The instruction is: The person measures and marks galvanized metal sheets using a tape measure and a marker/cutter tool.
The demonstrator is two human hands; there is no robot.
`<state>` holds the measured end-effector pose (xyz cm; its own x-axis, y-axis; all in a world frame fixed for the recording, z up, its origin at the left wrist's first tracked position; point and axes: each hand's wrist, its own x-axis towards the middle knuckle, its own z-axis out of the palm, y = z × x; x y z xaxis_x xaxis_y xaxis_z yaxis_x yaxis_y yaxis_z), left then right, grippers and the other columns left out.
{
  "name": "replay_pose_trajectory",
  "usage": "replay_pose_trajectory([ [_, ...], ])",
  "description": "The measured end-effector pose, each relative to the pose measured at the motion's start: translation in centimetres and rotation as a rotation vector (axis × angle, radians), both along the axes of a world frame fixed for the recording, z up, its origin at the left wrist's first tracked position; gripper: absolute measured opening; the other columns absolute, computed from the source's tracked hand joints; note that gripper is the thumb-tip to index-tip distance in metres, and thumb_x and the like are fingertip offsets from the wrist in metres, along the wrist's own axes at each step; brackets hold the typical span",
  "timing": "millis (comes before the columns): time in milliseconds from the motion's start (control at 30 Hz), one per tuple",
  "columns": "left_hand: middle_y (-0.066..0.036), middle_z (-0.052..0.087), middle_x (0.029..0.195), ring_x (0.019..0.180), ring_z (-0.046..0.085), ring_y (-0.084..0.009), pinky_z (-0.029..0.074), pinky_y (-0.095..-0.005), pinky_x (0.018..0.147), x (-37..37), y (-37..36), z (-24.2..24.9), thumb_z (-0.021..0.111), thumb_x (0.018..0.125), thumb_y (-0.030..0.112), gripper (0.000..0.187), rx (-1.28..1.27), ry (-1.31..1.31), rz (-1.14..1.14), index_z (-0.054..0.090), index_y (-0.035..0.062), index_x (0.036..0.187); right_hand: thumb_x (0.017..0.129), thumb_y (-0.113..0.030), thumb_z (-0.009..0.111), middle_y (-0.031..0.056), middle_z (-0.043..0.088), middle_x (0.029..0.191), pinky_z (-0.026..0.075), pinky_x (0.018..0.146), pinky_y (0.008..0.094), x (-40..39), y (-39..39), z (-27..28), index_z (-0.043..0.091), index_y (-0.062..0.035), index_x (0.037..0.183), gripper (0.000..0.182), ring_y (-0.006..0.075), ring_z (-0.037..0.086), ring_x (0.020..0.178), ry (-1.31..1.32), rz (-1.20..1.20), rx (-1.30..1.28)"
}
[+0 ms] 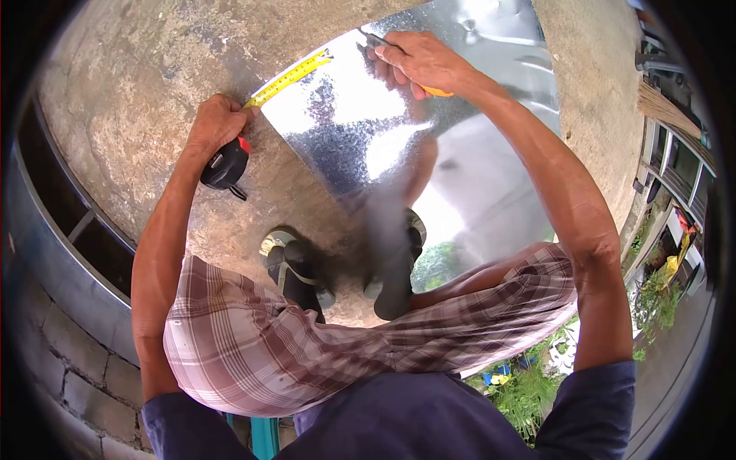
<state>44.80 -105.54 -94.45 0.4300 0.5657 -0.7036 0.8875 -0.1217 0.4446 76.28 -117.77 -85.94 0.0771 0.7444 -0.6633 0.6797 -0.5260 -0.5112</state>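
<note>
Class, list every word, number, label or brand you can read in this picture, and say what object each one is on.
None can be read.
Tape measure blade: has markings, too small and blurred to read.
Tape measure case in the left hand: no legible label.
Metal sheet: no print visible.

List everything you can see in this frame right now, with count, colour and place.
metal sheet: one, shiny silver, flat on the concrete floor, centre to upper right
tape measure: one, black case with red button, yellow blade along the sheet's upper-left edge
marking tool: one, orange end showing, over the sheet's top
concrete floor: grey-brown, upper left
sandals: two, dark, at the sheet's lower edge
left hand: holds the tape measure
right hand: grips the marking tool
</note>
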Motion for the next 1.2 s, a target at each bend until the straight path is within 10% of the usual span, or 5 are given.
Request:
replay_pose_trajectory([
  [467,-0.015,0.064,0.058,0.054,0.062,-0.0228,0.050,-0.0357,0.060,0.0,-0.4,0.2,0.075,0.082,0.034,0.040,0.042,-0.006,0.035,0.072,-0.0037,0.068,0.105,-0.027,0.041,0.0225,0.067,0.079,0.053,0.075,0.0524,-5.4,-1.0,-2.3,0.059,0.0046,0.103,0.036,0.0406,0.068,0.080,-0.215,0.206,0.100],
  [867,-0.012,0.065,0.058,0.053,0.062,-0.0175,0.050,-0.0330,0.057,-0.1,-0.7,-0.1,0.076,0.083,0.028,0.036,-0.025,-0.032,0.137,0.072,-0.0049,0.070,0.096,-0.016,0.052,0.0170,0.060,0.069,0.051,0.066,0.0464,-5.1,-1.2,-2.7,0.060,0.0060,0.088,0.025,0.0313,0.059,0.067,-0.261,0.363,0.327],
  [1200,-0.014,0.066,0.060,0.054,0.063,-0.0196,0.052,-0.0347,0.060,0.1,-0.9,0.3,0.075,0.084,0.029,0.036,0.018,-0.016,0.128,0.073,-0.0048,0.073,0.081,-0.006,0.061,0.0183,0.072,0.090,0.056,0.074,0.0454,-7.2,0.0,-2.0,0.073,-0.0014,0.087,0.014,0.0356,0.071,0.087,-0.293,0.226,0.189],
])
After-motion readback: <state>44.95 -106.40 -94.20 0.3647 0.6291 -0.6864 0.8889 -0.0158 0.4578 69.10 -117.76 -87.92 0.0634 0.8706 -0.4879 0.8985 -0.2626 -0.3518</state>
